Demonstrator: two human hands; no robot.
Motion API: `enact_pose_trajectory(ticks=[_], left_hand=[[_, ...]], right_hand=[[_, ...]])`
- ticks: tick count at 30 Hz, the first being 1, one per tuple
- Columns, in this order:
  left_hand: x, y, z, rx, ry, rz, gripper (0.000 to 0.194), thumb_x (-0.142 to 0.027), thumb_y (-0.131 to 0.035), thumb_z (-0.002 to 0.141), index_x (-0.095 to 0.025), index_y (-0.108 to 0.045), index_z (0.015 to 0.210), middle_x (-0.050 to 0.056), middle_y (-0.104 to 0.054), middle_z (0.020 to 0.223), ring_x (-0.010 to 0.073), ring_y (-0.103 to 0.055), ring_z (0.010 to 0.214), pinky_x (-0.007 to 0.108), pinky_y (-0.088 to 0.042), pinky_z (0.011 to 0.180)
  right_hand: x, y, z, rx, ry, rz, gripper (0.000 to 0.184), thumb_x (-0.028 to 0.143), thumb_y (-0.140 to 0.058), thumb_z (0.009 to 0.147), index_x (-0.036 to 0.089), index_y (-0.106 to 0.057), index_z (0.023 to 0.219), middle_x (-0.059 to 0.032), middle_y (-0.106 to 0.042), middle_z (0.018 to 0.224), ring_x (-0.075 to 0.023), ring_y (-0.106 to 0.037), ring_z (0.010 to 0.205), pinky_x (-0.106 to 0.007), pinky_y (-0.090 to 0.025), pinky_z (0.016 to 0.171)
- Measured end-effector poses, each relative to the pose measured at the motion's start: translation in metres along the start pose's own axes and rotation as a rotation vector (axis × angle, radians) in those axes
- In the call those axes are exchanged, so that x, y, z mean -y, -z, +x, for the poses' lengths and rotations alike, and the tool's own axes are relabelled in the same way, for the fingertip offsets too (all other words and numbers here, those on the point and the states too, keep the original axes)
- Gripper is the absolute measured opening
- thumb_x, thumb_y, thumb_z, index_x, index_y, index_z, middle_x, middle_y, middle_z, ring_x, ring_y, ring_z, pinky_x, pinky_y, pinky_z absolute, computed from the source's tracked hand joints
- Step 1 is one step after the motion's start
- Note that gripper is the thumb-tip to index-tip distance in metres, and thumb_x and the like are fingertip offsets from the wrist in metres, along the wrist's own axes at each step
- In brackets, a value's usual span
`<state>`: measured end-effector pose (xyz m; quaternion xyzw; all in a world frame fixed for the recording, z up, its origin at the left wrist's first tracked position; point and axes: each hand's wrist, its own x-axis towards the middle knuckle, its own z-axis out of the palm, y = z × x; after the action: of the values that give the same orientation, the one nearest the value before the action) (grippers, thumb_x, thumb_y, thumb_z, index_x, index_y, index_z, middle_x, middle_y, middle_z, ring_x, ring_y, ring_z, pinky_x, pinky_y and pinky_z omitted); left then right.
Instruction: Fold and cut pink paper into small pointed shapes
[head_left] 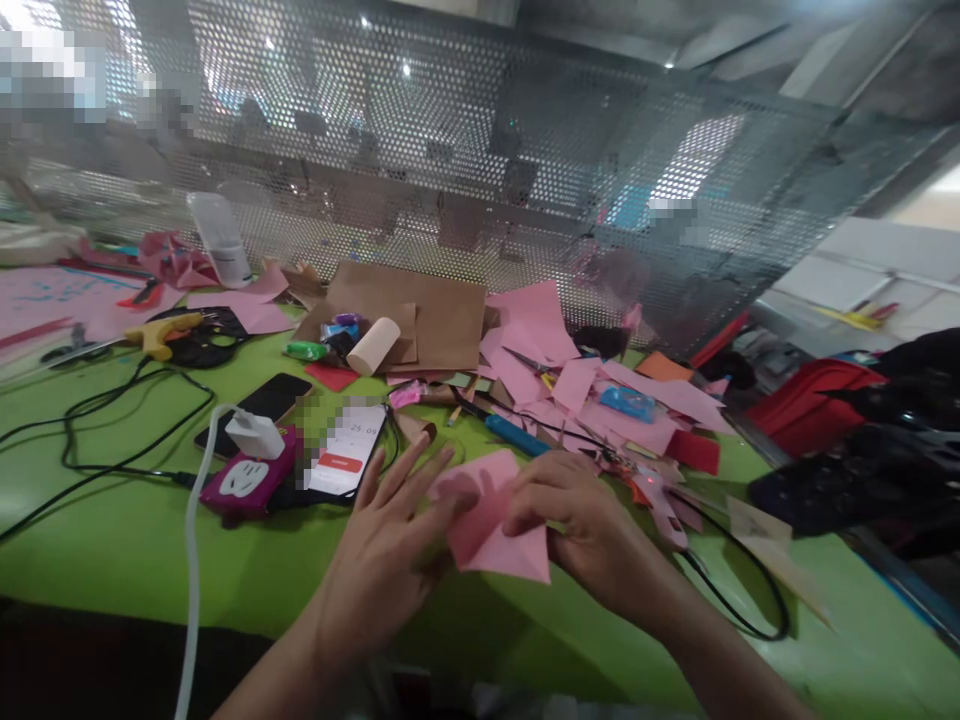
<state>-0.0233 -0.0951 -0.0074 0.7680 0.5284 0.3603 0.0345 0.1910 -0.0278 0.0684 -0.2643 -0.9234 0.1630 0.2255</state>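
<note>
Right fingers [536, 497] pinch the pink paper [510, 552]; left fingers [401, 471] splay beside it, thumb [453, 508] overlapping.

From my seat at the feed, I see a perforated metal screen [450, 130] lining the far edge of the green table [112, 570]. Bright light [52, 75] glares beyond its far left corner; a grey ceiling [637, 20] hangs above the far right.

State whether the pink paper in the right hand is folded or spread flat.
Partly folded: the pink paper in the right hand bends along a crease, its panels at an angle.
</note>
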Motion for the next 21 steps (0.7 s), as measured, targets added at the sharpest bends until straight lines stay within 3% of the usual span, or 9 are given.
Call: enact_pose_trajectory(ticks=[2, 4, 6, 9, 12, 16, 18, 21], left_hand=[[-0.006, 0.002, -0.003, -0.103, -0.051, 0.049, 0.043, -0.005, -0.062, 0.075, -0.032, -0.068, 0.108, -0.001, -0.045, 0.152, 0.0274, -0.026, 0.146, 0.054, -0.009, 0.12], [-0.011, 0.003, -0.008, -0.133, -0.096, 0.045, 0.035, -0.001, -0.058, 0.073, -0.029, -0.068, 0.091, -0.003, -0.053, 0.145, 0.0248, -0.033, 0.143, 0.051, -0.004, 0.121], [-0.015, 0.0, -0.014, -0.054, -0.133, 0.005, 0.036, 0.003, -0.053, 0.066, -0.027, -0.064, 0.083, -0.005, -0.062, 0.136, 0.0227, -0.04, 0.139, 0.049, 0.001, 0.121], [-0.016, -0.007, -0.024, 0.109, -0.139, -0.095, 0.041, 0.002, -0.051, 0.062, -0.026, -0.062, 0.09, -0.004, -0.068, 0.127, 0.0217, -0.051, 0.131, 0.05, 0.004, 0.12], [-0.015, -0.013, -0.03, 0.251, -0.103, -0.204, 0.039, 0.0, -0.052, 0.071, -0.027, -0.062, 0.098, -0.003, -0.07, 0.123, 0.0196, -0.06, 0.12, 0.05, -0.01, 0.119], [-0.014, -0.013, -0.027, 0.34, 0.005, -0.291, 0.049, -0.003, -0.057, 0.078, -0.033, -0.062, 0.117, -0.003, -0.07, 0.123, 0.0189, -0.063, 0.114, 0.043, -0.035, 0.107], [-0.015, -0.011, -0.021, 0.348, 0.085, -0.334, 0.043, -0.005, -0.06, 0.08, -0.033, -0.066, 0.112, -0.004, -0.072, 0.12, 0.0187, -0.064, 0.11, 0.038, -0.041, 0.1], [-0.016, -0.01, -0.012, 0.345, 0.234, -0.349, 0.024, -0.01, -0.06, 0.084, -0.029, -0.071, 0.093, -0.004, -0.076, 0.102, 0.0185, -0.068, 0.096, 0.034, -0.045, 0.089]], right_hand=[[0.002, 0.002, -0.009, -0.103, 0.059, -0.031, 0.027, 0.006, -0.051, 0.09, 0.023, -0.064, 0.074, -0.0022, -0.071, 0.086, -0.0187, -0.062, 0.088, -0.035, -0.039, 0.082], [0.0, -0.001, -0.021, -0.16, 0.076, -0.028, 0.027, 0.009, -0.047, 0.092, 0.023, -0.063, 0.075, -0.0033, -0.074, 0.093, -0.0203, -0.063, 0.094, -0.038, -0.04, 0.088], [-0.005, -0.009, -0.036, -0.156, 0.03, 0.002, 0.024, 0.015, -0.048, 0.093, 0.024, -0.062, 0.076, -0.0042, -0.075, 0.099, -0.0231, -0.064, 0.104, -0.043, -0.038, 0.096], [-0.015, -0.023, -0.06, -0.072, -0.113, 0.067, 0.008, 0.028, -0.059, 0.085, 0.025, -0.06, 0.078, -0.0074, -0.075, 0.106, -0.0299, -0.061, 0.115, -0.05, -0.034, 0.103], [-0.025, -0.033, -0.081, 0.031, -0.252, 0.113, 0.012, 0.025, -0.066, 0.076, 0.024, -0.06, 0.087, -0.01, -0.072, 0.117, -0.0315, -0.06, 0.118, -0.053, -0.033, 0.106], [-0.033, -0.036, -0.095, 0.068, -0.357, 0.18, 0.03, 0.004, -0.052, 0.075, 0.025, -0.062, 0.095, -0.0055, -0.072, 0.117, -0.0251, -0.061, 0.119, -0.051, -0.027, 0.111], [-0.034, -0.035, -0.094, 0.059, -0.399, 0.225, 0.032, 0.003, -0.052, 0.073, 0.024, -0.063, 0.094, -0.0046, -0.073, 0.112, -0.025, -0.061, 0.117, -0.049, -0.031, 0.109], [-0.032, -0.034, -0.086, 0.008, -0.494, 0.267, 0.021, 0.009, -0.055, 0.079, 0.023, -0.066, 0.09, -0.0048, -0.074, 0.099, -0.025, -0.066, 0.102, -0.039, -0.046, 0.091]])
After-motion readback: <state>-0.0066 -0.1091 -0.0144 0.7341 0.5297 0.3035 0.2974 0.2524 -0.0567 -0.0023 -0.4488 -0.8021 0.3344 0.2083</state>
